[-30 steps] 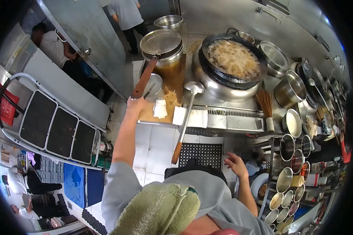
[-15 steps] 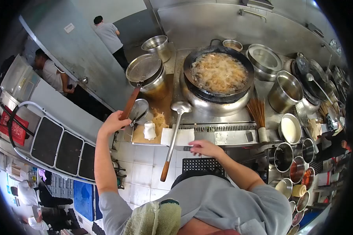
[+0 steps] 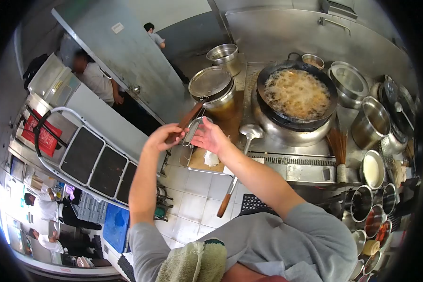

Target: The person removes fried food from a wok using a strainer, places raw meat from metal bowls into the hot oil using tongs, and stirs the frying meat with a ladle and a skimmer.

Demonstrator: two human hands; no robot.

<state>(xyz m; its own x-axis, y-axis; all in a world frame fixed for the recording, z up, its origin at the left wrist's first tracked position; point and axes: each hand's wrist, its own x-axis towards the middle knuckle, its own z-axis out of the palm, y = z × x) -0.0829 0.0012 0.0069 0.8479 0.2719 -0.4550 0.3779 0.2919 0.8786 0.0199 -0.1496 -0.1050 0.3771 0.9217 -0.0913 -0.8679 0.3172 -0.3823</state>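
Note:
My left hand (image 3: 167,136) is closed around the end of a dark wooden handle (image 3: 191,116). This handle belongs to a round mesh strainer (image 3: 211,81) resting on top of a tall metal pot (image 3: 221,105). Just to the right, my right hand (image 3: 211,137) is stretched out with its fingers apart, holding nothing. It partly covers a small metal container (image 3: 203,121) and a shiny metal utensil (image 3: 191,133) beside it. Below that hand, a folded white cloth (image 3: 211,159) lies on the counter. A long-handled ladle (image 3: 251,132) leans over the counter edge, its wooden grip (image 3: 224,205) hanging out.
Food bubbles in oil in a large black wok (image 3: 298,94) on the stove. Metal pots (image 3: 371,123) and a bamboo brush (image 3: 338,143) stand to the right. A step ladder (image 3: 91,160) is at left. People in light shirts (image 3: 98,82) are beyond it.
The view has turned left, shifting the scene rightward. My right hand has moved from the counter's front edge up and left, beside my left hand, which still holds the strainer's handle.

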